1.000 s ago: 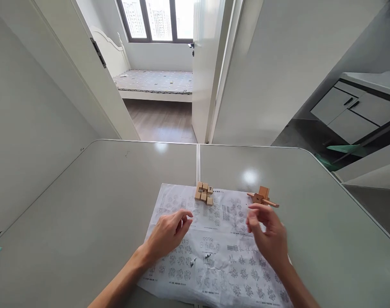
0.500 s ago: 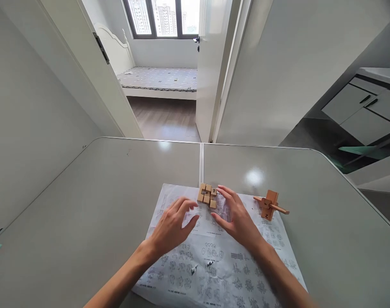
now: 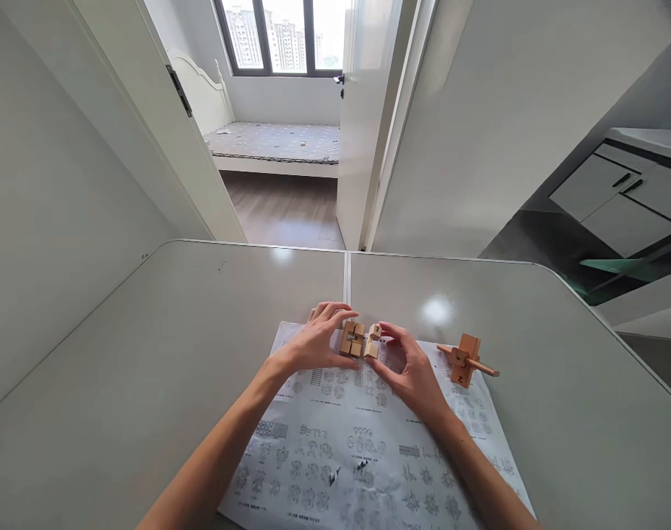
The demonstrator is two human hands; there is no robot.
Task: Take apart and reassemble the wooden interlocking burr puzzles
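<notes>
Near the far edge of the printed paper sheet, a cluster of small light-wood puzzle pieces lies together. My left hand curves around its left side, fingertips at the far edge and thumb at the near edge. A separate notched wooden puzzle piece with a dark mark on top stands just right of the cluster, a narrow gap between them. My right hand grips this piece between its fingers and thumb. Farther right stands a reddish-brown wooden puzzle assembly with a stick through it, untouched.
The paper shows rows of line diagrams and has small torn spots. It lies on a glossy grey table with a seam down its far half. Walls flank the table; beyond it are an open door and a bed.
My left hand has moved forward and right to the cluster. My right hand has closed on the marked piece, which now stands apart from the cluster.
</notes>
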